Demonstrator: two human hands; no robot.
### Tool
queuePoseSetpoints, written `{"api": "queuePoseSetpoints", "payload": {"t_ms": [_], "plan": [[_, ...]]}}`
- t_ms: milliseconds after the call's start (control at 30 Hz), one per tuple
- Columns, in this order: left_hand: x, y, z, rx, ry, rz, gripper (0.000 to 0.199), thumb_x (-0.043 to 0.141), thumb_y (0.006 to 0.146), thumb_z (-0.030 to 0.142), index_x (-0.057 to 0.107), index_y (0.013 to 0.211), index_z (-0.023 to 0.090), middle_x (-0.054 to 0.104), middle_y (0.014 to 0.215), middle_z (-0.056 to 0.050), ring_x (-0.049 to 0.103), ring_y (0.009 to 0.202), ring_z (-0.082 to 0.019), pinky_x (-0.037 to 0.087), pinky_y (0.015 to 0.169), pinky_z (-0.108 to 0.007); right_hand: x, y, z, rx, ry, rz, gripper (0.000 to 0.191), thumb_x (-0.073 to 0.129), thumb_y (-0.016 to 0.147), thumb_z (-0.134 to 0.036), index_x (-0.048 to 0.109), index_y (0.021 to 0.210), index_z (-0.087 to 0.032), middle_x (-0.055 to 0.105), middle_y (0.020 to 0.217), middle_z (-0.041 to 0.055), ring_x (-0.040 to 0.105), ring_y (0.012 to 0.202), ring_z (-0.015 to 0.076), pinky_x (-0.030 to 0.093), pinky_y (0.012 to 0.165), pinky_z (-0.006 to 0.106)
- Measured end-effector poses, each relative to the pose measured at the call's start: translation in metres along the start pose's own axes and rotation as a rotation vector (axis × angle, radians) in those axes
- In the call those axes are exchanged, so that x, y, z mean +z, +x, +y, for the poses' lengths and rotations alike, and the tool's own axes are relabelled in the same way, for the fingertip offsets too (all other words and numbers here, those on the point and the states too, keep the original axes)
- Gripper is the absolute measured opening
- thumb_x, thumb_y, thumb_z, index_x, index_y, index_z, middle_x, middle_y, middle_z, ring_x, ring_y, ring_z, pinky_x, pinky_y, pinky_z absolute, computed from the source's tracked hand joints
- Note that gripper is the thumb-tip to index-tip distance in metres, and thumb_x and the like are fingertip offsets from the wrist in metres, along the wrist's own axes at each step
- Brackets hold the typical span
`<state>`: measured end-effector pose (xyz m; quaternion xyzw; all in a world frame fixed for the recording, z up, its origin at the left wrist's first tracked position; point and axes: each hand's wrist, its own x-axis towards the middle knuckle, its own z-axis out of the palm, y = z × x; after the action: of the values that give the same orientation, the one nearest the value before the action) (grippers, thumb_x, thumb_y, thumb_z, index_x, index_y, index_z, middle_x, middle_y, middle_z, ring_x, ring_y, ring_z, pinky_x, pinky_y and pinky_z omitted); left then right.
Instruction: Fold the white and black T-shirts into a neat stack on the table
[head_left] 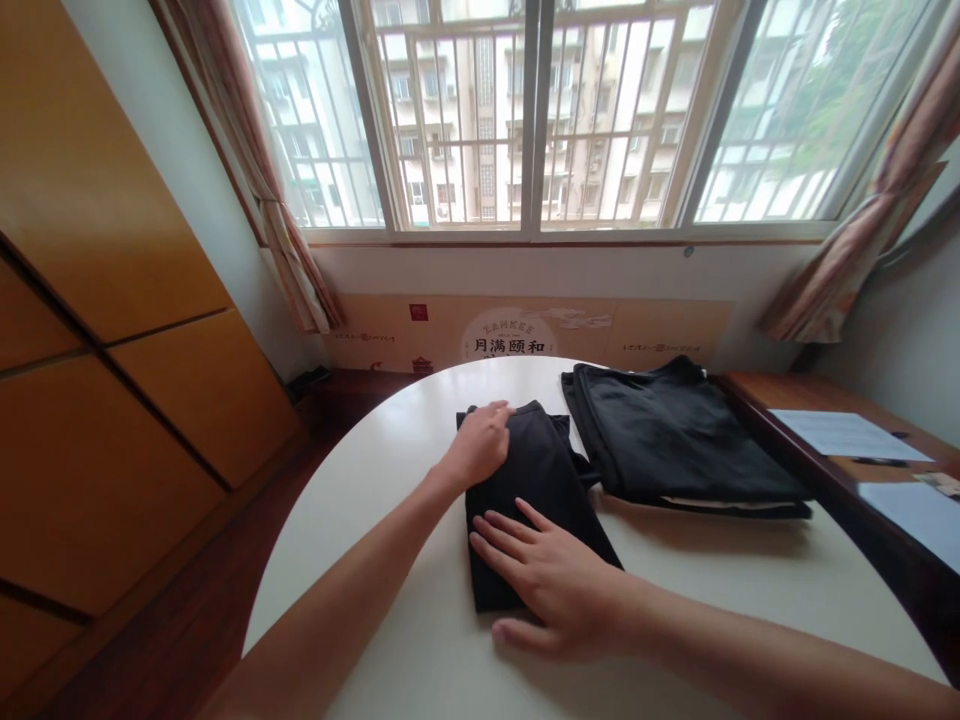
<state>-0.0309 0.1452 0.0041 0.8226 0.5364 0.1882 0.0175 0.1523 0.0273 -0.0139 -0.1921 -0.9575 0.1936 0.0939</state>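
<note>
Flat, open palms rest on the cloth, with nothing pinched or gripped. My left hand (476,445) lies across the upper end of a folded black garment (536,490), its fingers slightly curved at the top edge. My right hand (551,580) presses on the garment's lower half, fingers spread wide and thumb out near the bottom edge.

Just beside it, a larger black garment (675,440) lies folded, both pieces on a round white table (375,540). Past the table's right edge stands a wooden desk (780,400) holding a white paper sheet (847,435) and a pale blue sheet (919,520).

To my left rise orange-brown wardrobe doors (112,200) above a dark wood floor (150,650). Ahead, a barred window (457,120) looks onto an apartment block, framed by patterned curtains (277,230). A tan poster with Chinese characters (510,335) covers the wall beneath it.
</note>
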Motion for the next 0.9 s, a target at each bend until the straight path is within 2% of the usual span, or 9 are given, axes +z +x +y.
{"api": "queuePoseSetpoints", "payload": {"t_ms": [67,200,333,500,600,667,733,833,900], "plan": [[0.012,-0.001,0.014,0.192,-0.106,-0.15,0.051,0.046,0.105,0.033,0.053,0.154,0.018,0.046,0.165,-0.012,0.041,0.154,-0.028,0.028,0.128,-0.039,-0.002,-0.004,-0.007,-0.013,0.04,0.011,0.089,0.055,0.101,-0.061,0.026,0.17,-0.013,0.03,0.172,0.0186,0.025,0.161,0.0349,0.005,0.133,0.057],[0.038,0.005,0.019,0.179,-0.086,-0.29,0.064,0.039,0.108,0.054,0.04,0.165,0.024,0.031,0.174,-0.008,0.022,0.163,-0.03,0.014,0.132,-0.05,-0.007,-0.012,-0.02,-0.06,0.128,0.011,0.088,0.057,0.1,-0.062,0.025,0.171,-0.019,0.033,0.172,0.0144,0.029,0.16,0.0347,0.005,0.133,0.054],[0.042,0.029,-0.011,0.047,-0.057,-0.248,0.065,0.037,0.108,0.055,0.04,0.164,0.024,0.028,0.174,-0.009,0.024,0.162,-0.03,0.013,0.131,-0.052,-0.008,-0.015,-0.023,-0.047,0.148,-0.01,0.087,0.055,0.1,-0.063,0.024,0.171,-0.022,0.031,0.173,0.0128,0.028,0.16,0.0344,0.004,0.132,0.057],[0.026,0.044,-0.038,-0.101,0.004,-0.149,0.048,0.04,0.105,0.037,0.065,0.14,0.018,0.061,0.151,-0.014,0.055,0.142,-0.026,0.037,0.119,-0.036,-0.004,-0.014,-0.024,-0.039,0.15,-0.027,0.089,0.057,0.099,-0.062,0.024,0.171,-0.022,0.029,0.173,0.0126,0.024,0.161,0.034,0.002,0.132,0.059],[0.013,0.036,-0.044,-0.336,0.139,-0.013,0.046,0.046,0.098,0.035,0.068,0.127,0.008,0.067,0.133,-0.026,0.061,0.129,-0.038,0.044,0.11,-0.047,0.004,-0.015,-0.024,-0.011,0.169,0.021,0.081,0.061,0.098,-0.058,0.036,0.167,-0.024,0.037,0.17,0.0122,0.031,0.159,0.0328,0.006,0.132,0.058],[0.003,0.029,-0.052,-0.546,0.197,0.045,0.053,0.052,0.094,0.043,0.066,0.126,0.004,0.065,0.131,-0.032,0.061,0.127,-0.044,0.046,0.104,-0.051,0.008,-0.013,-0.017,0.02,0.206,0.116,0.07,0.064,0.096,-0.052,0.05,0.158,-0.023,0.048,0.164,0.0127,0.04,0.155,0.0311,0.017,0.132,0.055],[-0.007,0.026,-0.063,-0.652,0.116,-0.024,0.056,0.056,0.09,0.05,0.068,0.121,0.005,0.068,0.126,-0.03,0.065,0.12,-0.044,0.05,0.095,-0.046,0.003,-0.006,-0.002,0.084,0.238,0.313,0.055,0.065,0.096,-0.044,0.062,0.146,-0.021,0.058,0.156,0.0137,0.048,0.15,0.0292,0.03,0.128,0.049],[-0.019,0.027,-0.078,-0.584,-0.114,-0.214,0.04,0.06,0.086,0.048,0.073,0.093,0.01,0.076,0.099,-0.02,0.072,0.096,-0.036,0.051,0.074,-0.035,-0.024,0.014,0.037,0.272,0.181,0.626,0.041,0.065,0.096,-0.035,0.066,0.133,-0.016,0.066,0.143,0.0174,0.058,0.137,0.0297,0.04,0.121,0.045],[-0.021,0.029,-0.082,-0.553,-0.178,-0.259,0.028,0.066,0.08,0.042,0.07,0.075,0.015,0.074,0.079,-0.012,0.071,0.08,-0.03,0.046,0.063,-0.031,-0.049,0.03,0.071,0.45,0.096,0.667,0.045,0.065,0.097,-0.035,0.063,0.133,-0.008,0.067,0.137,0.0222,0.058,0.133,0.0328,0.04,0.118,0.044]]}}
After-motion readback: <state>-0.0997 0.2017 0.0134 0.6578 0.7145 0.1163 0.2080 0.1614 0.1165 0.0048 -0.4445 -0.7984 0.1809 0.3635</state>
